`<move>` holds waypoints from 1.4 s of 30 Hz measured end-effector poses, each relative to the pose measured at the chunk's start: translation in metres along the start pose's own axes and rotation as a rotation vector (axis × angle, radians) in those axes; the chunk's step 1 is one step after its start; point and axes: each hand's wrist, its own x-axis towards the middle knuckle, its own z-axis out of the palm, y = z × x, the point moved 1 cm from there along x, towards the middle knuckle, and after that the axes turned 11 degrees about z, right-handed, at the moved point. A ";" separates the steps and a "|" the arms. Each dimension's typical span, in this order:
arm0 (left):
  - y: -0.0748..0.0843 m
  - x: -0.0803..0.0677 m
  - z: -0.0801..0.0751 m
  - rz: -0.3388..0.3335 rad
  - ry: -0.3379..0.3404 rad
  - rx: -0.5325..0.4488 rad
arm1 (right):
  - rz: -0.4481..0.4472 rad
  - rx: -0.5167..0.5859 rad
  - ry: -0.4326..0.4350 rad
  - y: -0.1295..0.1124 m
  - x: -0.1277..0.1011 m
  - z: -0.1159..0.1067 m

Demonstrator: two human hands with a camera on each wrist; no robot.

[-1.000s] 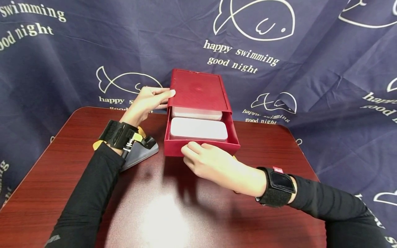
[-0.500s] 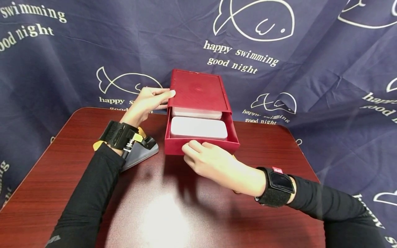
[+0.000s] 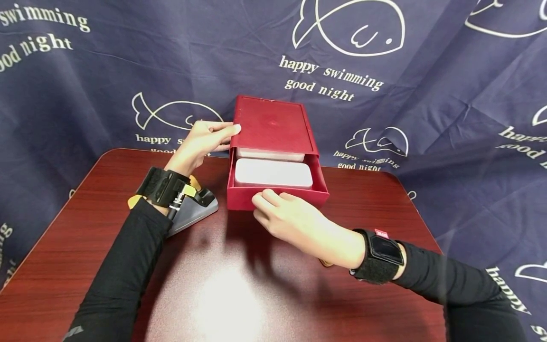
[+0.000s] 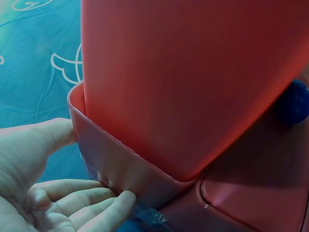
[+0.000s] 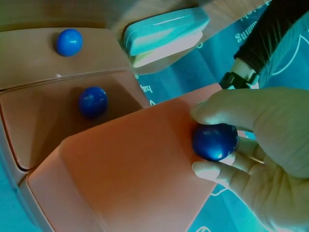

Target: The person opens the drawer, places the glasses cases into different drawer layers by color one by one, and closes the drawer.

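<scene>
A red drawer cabinet [image 3: 275, 123] stands on the table, its top drawer [image 3: 239, 197] partly out. Inside the drawer lie a white rounded case [image 3: 273, 172] and, behind it, a second pale case [image 3: 269, 154], partly hidden under the cabinet top. My left hand [image 3: 202, 140] rests against the cabinet's left side, thumb at the top edge. The left wrist view shows that hand's fingers [image 4: 79, 200] fairly straight against the cabinet. My right hand [image 3: 295, 221] is at the drawer front; in the right wrist view, thumb and fingers pinch its round blue knob [image 5: 215, 141].
A grey case [image 3: 192, 216] lies on the table beside the left wrist. Two lower drawers show knobs [image 5: 92, 102] in the right wrist view. The dark red tabletop [image 3: 363, 299] extends in front, and a printed blue cloth [image 3: 248, 47] hangs behind.
The drawer has slid slightly back into the cabinet, the right hand moving with it and still on the knob. The cases inside moved the same way. The left hand stays put.
</scene>
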 end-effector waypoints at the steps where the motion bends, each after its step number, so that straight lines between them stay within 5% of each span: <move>1: 0.000 0.000 0.000 0.000 -0.001 0.000 | 0.004 0.006 0.002 0.000 0.000 0.000; 42: 0.002 -0.002 0.001 0.005 0.001 0.016 | 0.014 0.053 -0.002 0.000 0.003 0.006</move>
